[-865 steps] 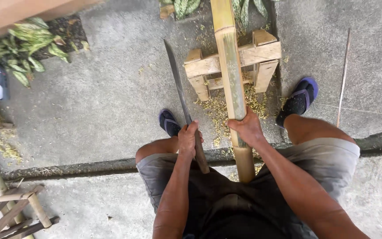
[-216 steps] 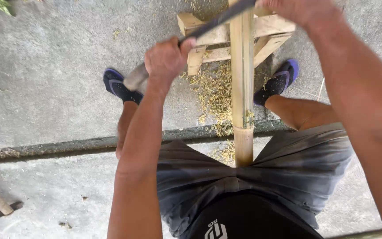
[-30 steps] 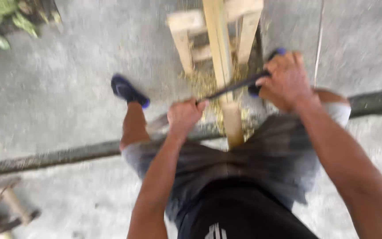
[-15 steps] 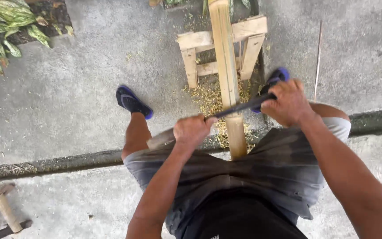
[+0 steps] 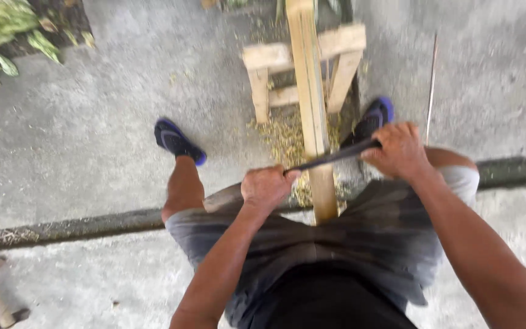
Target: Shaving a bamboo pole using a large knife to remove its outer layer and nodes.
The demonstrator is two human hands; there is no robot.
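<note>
A long pale-yellow bamboo pole (image 5: 312,116) ran from near, between the knees, to far. A dark, narrow blade (image 5: 330,157) lay crosswise on it, slanting up to the right, gripped at both ends.

Grey concrete floor (image 5: 92,122) all around. Green leaves (image 5: 1,36) sit top left. Wooden trestle (image 5: 275,61) stands up top, shavings (image 5: 281,137) littered beneath it. A thin stick (image 5: 431,85) lies right. Dark gutter (image 5: 62,226) runs across.

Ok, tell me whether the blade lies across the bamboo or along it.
Across. The blade crosses the bamboo, left hand and right hand gripping its two ends.
</note>
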